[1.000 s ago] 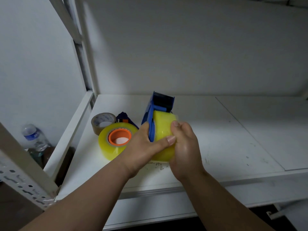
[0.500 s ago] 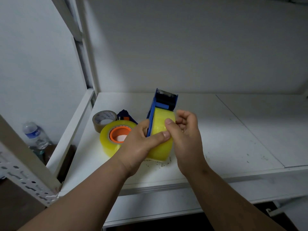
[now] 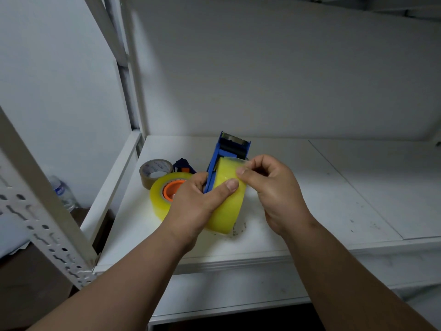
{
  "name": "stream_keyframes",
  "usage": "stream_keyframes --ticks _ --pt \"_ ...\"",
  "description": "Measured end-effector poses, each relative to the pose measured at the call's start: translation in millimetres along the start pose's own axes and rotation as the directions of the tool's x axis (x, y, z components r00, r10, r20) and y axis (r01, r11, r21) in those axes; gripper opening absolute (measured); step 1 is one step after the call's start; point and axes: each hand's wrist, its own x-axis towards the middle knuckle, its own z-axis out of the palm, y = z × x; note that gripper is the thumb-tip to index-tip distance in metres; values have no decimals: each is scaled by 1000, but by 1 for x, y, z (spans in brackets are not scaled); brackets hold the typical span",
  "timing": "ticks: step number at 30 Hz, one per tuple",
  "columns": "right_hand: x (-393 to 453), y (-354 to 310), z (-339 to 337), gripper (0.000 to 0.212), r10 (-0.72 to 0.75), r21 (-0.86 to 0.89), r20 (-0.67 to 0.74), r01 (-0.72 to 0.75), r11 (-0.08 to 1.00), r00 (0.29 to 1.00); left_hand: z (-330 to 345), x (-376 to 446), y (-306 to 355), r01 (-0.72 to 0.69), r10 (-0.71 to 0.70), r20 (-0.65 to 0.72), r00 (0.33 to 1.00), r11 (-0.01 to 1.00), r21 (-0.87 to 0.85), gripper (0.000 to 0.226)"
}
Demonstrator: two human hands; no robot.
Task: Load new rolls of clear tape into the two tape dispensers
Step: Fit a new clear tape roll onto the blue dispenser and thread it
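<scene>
A blue tape dispenser [image 3: 232,149] with a yellowish clear tape roll [image 3: 226,206] mounted in it is held upright over the white shelf [image 3: 322,199]. My left hand [image 3: 198,201] grips the dispenser and roll, thumb pressed on the roll's face. My right hand [image 3: 272,185] pinches the loose tape end at the roll's top, just below the toothed blade. A second clear tape roll [image 3: 158,199] with an orange core lies flat on the shelf to the left. Behind it, part of a second blue dispenser [image 3: 182,163] shows.
A brown tape roll [image 3: 154,172] lies at the shelf's back left. White slotted rack posts [image 3: 47,211] stand at the left. A water bottle [image 3: 63,192] sits on the floor beyond the rack. Small dark specks dot the shelf under the roll.
My right hand has come off the roll's side and moved up to its top, now pinching the tape end. The dispenser has tilted up slightly, showing its blade.
</scene>
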Motion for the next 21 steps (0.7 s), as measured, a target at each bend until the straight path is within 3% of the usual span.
stream_keyframes --ticks 7,12,16,18,21 --pt "0 -1 17 15 3 -49 -170 -12 999 985 -8 -4 2 91 -67 198 978 989 -116 68" --pt "-1 -1 18 16 64 -8 -309 -70 997 949 -2 -10 6 -22 22 33 999 1000 -18 42" --pt "-2 2 17 20 77 -17 -388 -90 996 918 5 -9 8 -85 94 -109 990 993 79 49" --pt "-2 1 17 21 64 -31 -416 -84 996 907 7 -11 8 -83 91 -98 991 993 80 45" --pt "-1 -1 16 22 45 -42 -471 -73 996 881 5 -14 6 -17 16 56 998 1000 22 52"
